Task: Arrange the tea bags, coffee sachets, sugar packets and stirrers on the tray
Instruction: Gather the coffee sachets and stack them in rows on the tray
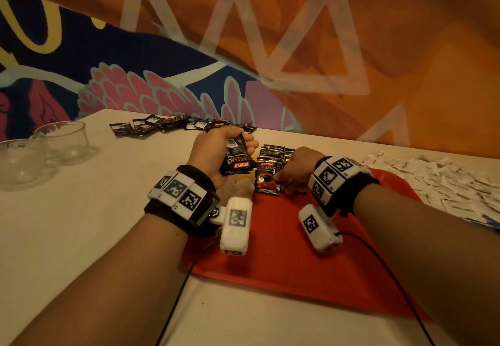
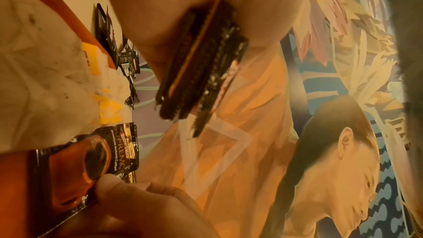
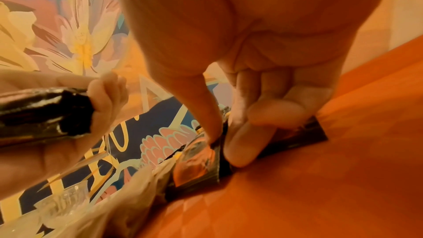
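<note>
My left hand (image 1: pixel 216 153) grips a small stack of black Kopiko coffee sachets (image 1: pixel 236 157) above the red tray's (image 1: pixel 284 259) far left corner; the stack's edges (image 2: pixel 201 64) show in the left wrist view. My right hand (image 1: pixel 293 176) pinches the top sachet (image 1: pixel 266 182) of a row of coffee sachets lying on the tray, thumb and fingers (image 3: pixel 238 144) closed on the sachet (image 3: pixel 196 160). Pale tea bags with yellow tags (image 1: pixel 238 184) lie on the tray between the hands, partly hidden by my left wrist.
Loose coffee sachets (image 1: pixel 173 125) are strewn along the table's far edge by the painted wall. Two glass cups (image 1: pixel 62 140) stand at the left. A heap of white sugar packets (image 1: pixel 438 180) lies right of the tray. Cables trail over the tray's near edge.
</note>
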The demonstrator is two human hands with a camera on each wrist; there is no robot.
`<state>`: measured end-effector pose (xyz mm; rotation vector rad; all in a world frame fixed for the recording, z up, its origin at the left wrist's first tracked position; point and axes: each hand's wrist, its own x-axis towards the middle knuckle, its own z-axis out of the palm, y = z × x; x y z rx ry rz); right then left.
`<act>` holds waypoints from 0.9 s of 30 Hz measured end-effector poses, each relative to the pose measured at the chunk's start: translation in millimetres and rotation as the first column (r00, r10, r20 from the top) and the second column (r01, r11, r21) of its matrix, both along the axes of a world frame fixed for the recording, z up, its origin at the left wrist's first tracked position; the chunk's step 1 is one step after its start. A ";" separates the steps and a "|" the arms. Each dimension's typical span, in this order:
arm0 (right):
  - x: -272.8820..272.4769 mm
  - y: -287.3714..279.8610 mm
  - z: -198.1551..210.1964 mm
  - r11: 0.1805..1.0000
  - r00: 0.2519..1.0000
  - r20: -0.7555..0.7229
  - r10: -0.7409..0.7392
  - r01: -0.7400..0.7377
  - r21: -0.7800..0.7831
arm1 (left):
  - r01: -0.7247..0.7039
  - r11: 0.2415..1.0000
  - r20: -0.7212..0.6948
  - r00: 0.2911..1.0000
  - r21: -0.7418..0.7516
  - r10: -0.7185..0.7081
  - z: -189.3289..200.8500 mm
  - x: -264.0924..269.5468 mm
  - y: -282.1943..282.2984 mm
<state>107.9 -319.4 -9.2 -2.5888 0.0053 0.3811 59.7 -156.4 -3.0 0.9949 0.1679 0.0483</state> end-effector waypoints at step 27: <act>-44.3 -31.9 17.6 0.681 0.826 0.527 -0.201 -0.269 0.681 | -0.015 0.956 0.057 0.998 0.291 -0.002 -6.7 -4.9 -21.3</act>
